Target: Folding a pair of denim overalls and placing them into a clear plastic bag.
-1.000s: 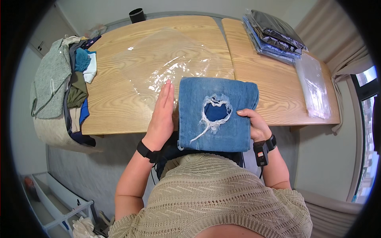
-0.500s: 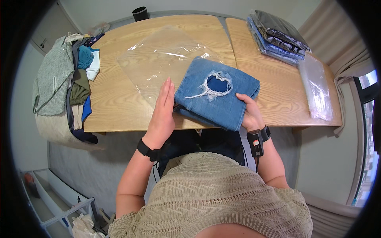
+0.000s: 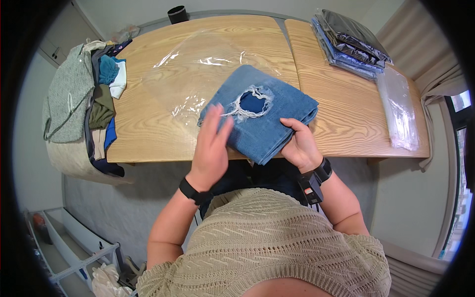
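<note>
A folded pair of blue jeans [image 3: 289,106] with a frayed white-edged hole on its upper face is held over the table's front edge. My right hand [image 3: 302,148] grips its near right side, thumb on top and the other fingers underneath. My left hand [image 3: 210,156] is raised at the near left edge of the jeans, fingers outstretched and a little blurred; whether they touch the denim I cannot tell. Beneath and beyond the jeans lies a flat clear plastic bag [image 3: 173,81], partly covered by them.
Piled clothes [image 3: 69,96] hang over the left end of the wooden table [image 3: 133,141]. Bagged folded garments [image 3: 349,47] are stacked at the back right, with clear plastic bags [image 3: 399,111] nearer. A grey divided bin [image 3: 74,267] stands on the floor at lower left.
The jeans have shifted left and turned clockwise in my right hand. My left hand has gone from upright with fingers together to leaning over the left edge, fingers spread.
</note>
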`<state>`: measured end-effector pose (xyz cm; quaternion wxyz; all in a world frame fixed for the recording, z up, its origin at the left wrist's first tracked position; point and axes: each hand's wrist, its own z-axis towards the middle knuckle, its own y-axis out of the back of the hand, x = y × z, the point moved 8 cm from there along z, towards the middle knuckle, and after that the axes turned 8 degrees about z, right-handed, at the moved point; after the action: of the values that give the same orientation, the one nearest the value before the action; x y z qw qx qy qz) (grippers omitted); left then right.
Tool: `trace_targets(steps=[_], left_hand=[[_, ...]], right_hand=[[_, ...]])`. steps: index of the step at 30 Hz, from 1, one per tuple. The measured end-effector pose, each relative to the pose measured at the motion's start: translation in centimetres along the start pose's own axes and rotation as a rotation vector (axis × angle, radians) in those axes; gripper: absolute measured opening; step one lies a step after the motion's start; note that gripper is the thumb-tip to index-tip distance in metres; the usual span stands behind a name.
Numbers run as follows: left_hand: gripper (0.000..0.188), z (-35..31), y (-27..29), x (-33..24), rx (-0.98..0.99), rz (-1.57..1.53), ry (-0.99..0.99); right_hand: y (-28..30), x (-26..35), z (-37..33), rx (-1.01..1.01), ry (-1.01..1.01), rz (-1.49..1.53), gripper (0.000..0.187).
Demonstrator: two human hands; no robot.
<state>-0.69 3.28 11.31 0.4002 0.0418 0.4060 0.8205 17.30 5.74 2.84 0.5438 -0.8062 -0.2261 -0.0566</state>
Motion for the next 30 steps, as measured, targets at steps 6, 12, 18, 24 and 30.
trace_targets(steps=[6,12,18,24,30], left_hand=[[0.027,-2.9,-2.4,-9.1,0.259,-0.388,-0.505],[0.060,-1.7,-7.0,-3.8,0.347,0.042,0.115],[0.064,-2.2,-8.4,-1.8,0.417,0.031,0.254],[0.060,-3.2,-6.1,-2.5,0.482,0.214,0.010],[0.063,-1.9,-5.2,-0.8,0.336,0.273,0.086]], right_hand=[[-1.8,-1.7,0.7,0.075,-0.127,0.121,0.032],[-3.1,-2.8,1.1,0.083,-0.123,0.166,0.036],[-4.3,-4.9,3.7,0.100,-0.151,0.216,0.041],[-6.3,-8.0,9.2,0.129,-0.193,0.285,0.043],[-7.8,-9.2,12.0,0.145,-0.189,0.282,0.041]])
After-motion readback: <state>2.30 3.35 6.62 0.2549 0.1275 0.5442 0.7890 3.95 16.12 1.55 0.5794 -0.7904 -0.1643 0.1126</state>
